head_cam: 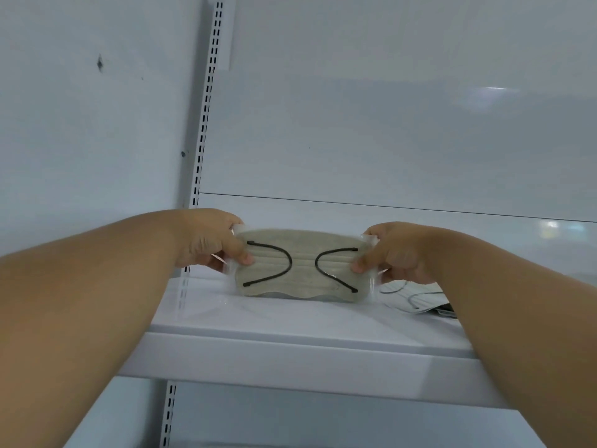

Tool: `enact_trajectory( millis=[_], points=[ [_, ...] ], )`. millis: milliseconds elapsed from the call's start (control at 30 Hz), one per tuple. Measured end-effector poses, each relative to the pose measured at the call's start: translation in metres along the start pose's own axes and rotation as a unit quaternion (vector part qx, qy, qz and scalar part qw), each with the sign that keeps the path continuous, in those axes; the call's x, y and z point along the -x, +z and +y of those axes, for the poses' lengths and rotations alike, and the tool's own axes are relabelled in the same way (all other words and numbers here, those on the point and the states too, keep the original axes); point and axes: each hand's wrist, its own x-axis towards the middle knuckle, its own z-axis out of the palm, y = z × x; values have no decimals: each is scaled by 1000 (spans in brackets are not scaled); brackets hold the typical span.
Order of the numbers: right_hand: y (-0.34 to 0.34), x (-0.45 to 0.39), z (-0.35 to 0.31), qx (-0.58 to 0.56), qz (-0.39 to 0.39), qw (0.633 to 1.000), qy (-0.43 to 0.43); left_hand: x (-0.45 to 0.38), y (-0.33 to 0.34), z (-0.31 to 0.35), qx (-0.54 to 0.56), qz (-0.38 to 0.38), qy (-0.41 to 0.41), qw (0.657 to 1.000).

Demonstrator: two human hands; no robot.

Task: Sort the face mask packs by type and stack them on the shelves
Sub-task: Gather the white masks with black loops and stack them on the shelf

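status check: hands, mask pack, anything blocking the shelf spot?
Left hand and right hand pinch the ends of the clear-wrapped beige mask pack with black ear loops, upright on the white metal shelf. Light mask packs lie right of it, partly hidden.

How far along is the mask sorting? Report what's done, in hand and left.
Done: at least one pack of white masks already lies on the white shelf, partly hidden behind the right forearm. In hand: the left hand and right hand each pinch one end of a beige mask pack with black ear loops, held upright at the shelf surface. Left: setting it down; no unsorted packs are in view.
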Motion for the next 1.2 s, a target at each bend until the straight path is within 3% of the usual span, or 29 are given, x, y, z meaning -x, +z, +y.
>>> enact_trajectory(
  millis=[100, 267, 433, 767, 1033, 1200],
  points=[
    [2, 3, 1, 16, -20, 1000, 13, 2, -1, -3, -39, -35, -46, 998],
    [6, 1, -3, -12, 26, 999, -14, -6, -3, -6, -26, 45, -41, 998],
    [17, 6, -6, 36, -7, 999, 26, -3, 2, -5, -94, -15, -105, 990],
    [26, -13, -25, -108, 39, 993, 33, -10, -46, 17, -75, -14, -102, 992],
    [52, -61, -58, -19, 131, 989, 73, -61, -82, 6, -134, -45, -126, 982],
    [79, -100, -33, 43, 148, 982, 105, -88, -73, -9, -146, -79, -148, 975]
  ],
)
